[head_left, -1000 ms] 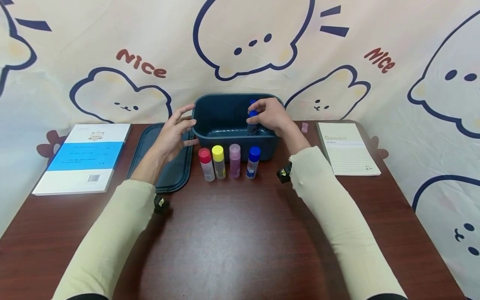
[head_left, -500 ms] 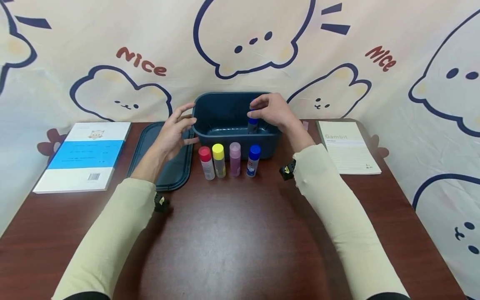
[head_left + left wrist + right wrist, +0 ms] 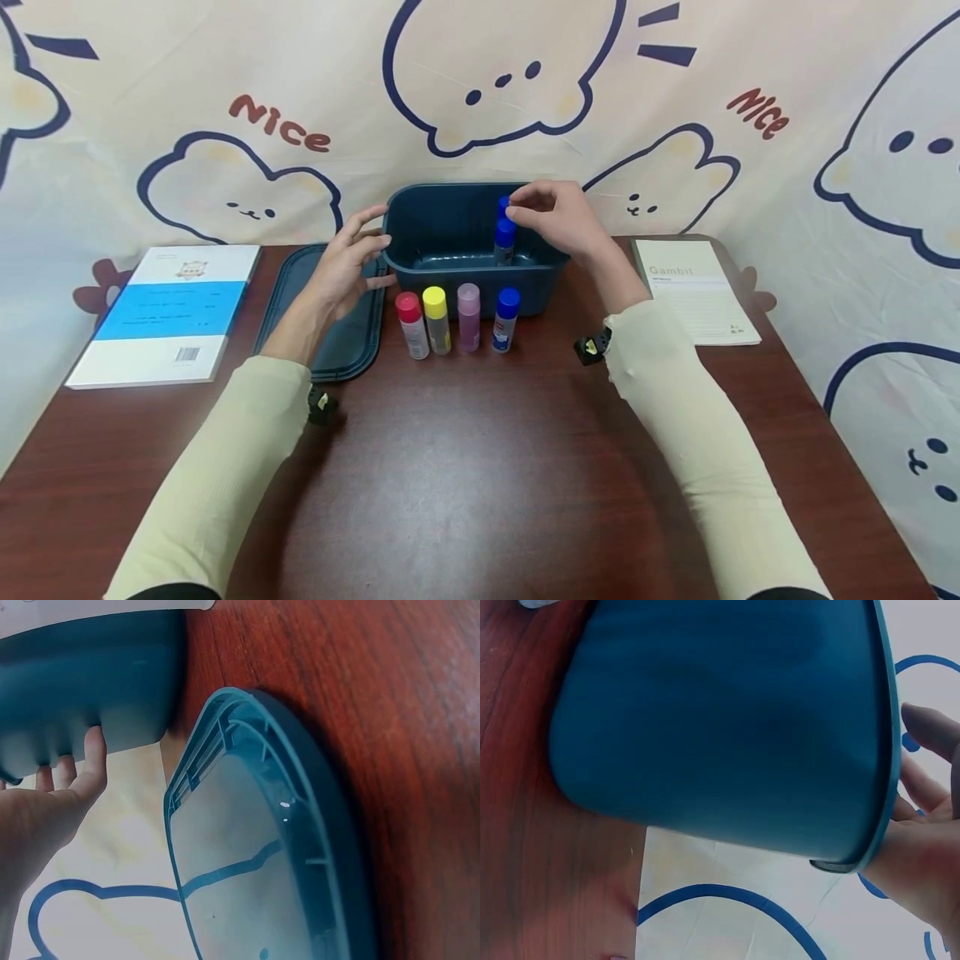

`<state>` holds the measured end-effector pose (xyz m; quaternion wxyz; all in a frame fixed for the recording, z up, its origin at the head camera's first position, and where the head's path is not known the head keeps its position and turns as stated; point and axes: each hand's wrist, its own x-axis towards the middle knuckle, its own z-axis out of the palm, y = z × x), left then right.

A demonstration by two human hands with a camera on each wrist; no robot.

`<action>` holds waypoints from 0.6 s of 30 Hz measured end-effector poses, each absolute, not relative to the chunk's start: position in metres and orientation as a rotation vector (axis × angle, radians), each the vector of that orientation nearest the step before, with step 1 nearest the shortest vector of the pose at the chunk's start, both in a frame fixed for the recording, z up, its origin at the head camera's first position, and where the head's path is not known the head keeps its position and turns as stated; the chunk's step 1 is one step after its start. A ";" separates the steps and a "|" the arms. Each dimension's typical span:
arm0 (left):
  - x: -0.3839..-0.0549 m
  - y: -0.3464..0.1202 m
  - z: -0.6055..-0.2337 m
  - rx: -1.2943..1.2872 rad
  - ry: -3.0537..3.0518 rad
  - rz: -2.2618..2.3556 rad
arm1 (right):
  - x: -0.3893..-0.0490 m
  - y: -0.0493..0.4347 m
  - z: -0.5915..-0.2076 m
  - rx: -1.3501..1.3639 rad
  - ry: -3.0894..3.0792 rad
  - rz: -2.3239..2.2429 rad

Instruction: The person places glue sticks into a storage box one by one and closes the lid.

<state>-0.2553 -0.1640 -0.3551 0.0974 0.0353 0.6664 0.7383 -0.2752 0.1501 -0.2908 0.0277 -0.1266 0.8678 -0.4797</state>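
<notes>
The dark teal bin (image 3: 480,292) stands at the back of the table. My left hand (image 3: 352,258) touches its left end, fingers spread along the wall; the left wrist view shows the same fingertips (image 3: 94,739) against the bin (image 3: 82,682). Inside, near the right end, a small blue-capped tube (image 3: 505,242) stands upright, and another blue cap (image 3: 503,203) shows behind it. Just above them is my right hand (image 3: 561,215), fingers loosely bent, with nothing seen between them. Before the bin stand upright tubes with red (image 3: 412,325), yellow (image 3: 436,320), purple (image 3: 468,317) and blue (image 3: 506,320) caps.
Left of the bin lies its teal lid (image 3: 345,346), partly behind my left forearm. A white and blue book (image 3: 168,317) is farther left. On the right, a notepad (image 3: 697,292) lies beyond my right forearm. A printed cloth (image 3: 450,83) hangs behind the table.
My right hand has let go of the blue-capped tube in the bin and risen up and to the right. The left hand has stayed at the bin's left end.
</notes>
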 end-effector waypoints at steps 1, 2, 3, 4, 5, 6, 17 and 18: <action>-0.255 -0.164 -0.354 0.105 1.972 2.187 | -0.274 0.151 -0.290 -0.401 2.681 -1.493; -0.255 -0.164 -0.354 0.103 1.971 2.188 | -0.272 0.152 -0.290 -0.408 2.683 -1.506; -0.255 -0.164 -0.354 0.102 1.971 2.188 | -0.271 0.152 -0.290 -0.412 2.683 -1.518; -0.255 -0.164 -0.354 0.100 1.970 2.189 | -0.269 0.153 -0.290 -0.417 2.679 -1.530; -0.256 -0.164 -0.354 0.099 1.969 2.187 | -0.267 0.154 -0.290 -0.422 2.677 -1.536; -0.256 -0.164 -0.354 0.098 1.969 2.187 | -0.266 0.156 -0.291 -0.430 2.674 -1.543; -0.255 -0.165 -0.355 0.100 1.968 2.188 | -0.241 0.165 -0.298 -0.553 2.565 -1.684; -0.256 -0.165 -0.355 0.103 1.967 2.188 | -0.239 0.165 -0.299 -0.567 2.561 -1.691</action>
